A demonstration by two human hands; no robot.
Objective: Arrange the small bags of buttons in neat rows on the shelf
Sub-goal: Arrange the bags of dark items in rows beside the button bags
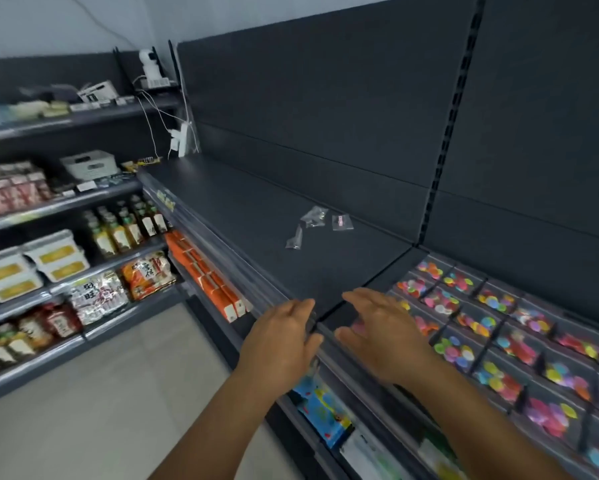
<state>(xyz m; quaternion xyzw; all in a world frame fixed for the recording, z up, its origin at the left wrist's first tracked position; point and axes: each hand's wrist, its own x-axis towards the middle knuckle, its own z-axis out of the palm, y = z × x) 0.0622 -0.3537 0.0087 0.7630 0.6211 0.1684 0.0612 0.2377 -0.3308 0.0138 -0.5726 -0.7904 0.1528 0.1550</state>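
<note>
Three small clear plastic bags (317, 221) lie loose on the dark matte shelf (242, 216), well back toward its rear panel. One (341, 222) is squarish and lies flat; one (314, 216) is crumpled; the third (295, 238) is a narrow strip, its long axis running front to back (contents too small to make out). At the shelf's front edge, the left hand (280, 336) and right hand (381, 332) hover with fingers relaxed, holding nothing. To the right, divided trays (499, 327) hold bright round discs.
</note>
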